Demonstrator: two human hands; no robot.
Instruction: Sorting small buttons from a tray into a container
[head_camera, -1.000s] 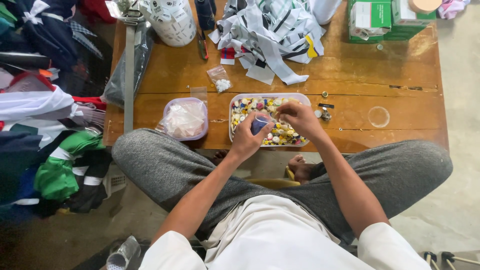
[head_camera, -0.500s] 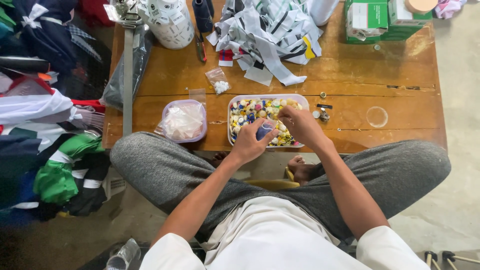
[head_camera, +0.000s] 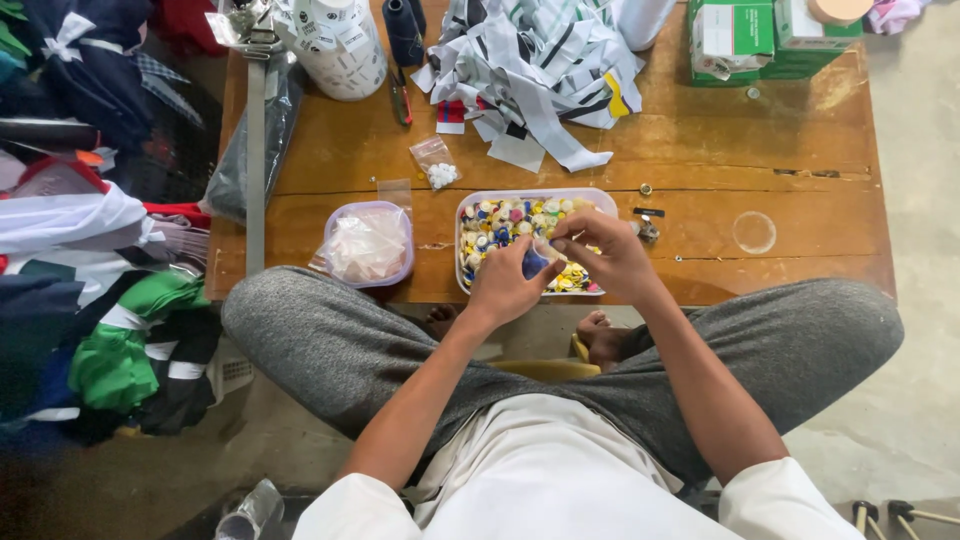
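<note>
Clothes (head_camera: 90, 300) heaped at far left, green, white and dark blue, off the table (head_camera: 800, 160). Next along, a grey bar (head_camera: 256, 170) laid lengthwise on the wood, a dark plastic bag (head_camera: 235, 170) just beside it. White cup stack (head_camera: 345, 45) and dark thread spool (head_camera: 404, 28) at the far edge. Small clear bag (head_camera: 437, 163) of white bits nearer the middle. Lidded tub (head_camera: 368, 243) with crumpled clear plastic inside, at the near edge, just left of the tray (head_camera: 470, 205).

Left hand (head_camera: 505, 290) at the tray's near rim, fingers curled, thumb and fingertips pinched together on a small blue piece (head_camera: 534, 263). Exactly what that piece is, too small to tell. Tray full of mixed buttons (head_camera: 500, 220), white, yellow, blue, pink. Right hand (head_camera: 610, 255) over the tray's right half, fingertips closed on something small and pale, meeting the left fingertips at the blue piece; whether on that same piece or on a separate one, cannot tell.

Cloth strips (head_camera: 540, 70) piled beyond the tray, white with dark stripes, one with a yellow patch. Tiny metal bits (head_camera: 646, 230) just right of the tray. Clear round lid (head_camera: 753, 232) further right, well apart from the hands. Green boxes (head_camera: 760, 40) at the far right corner. Grey-trousered knees spread wide under the near edge, both bare forearms reaching up between them.
</note>
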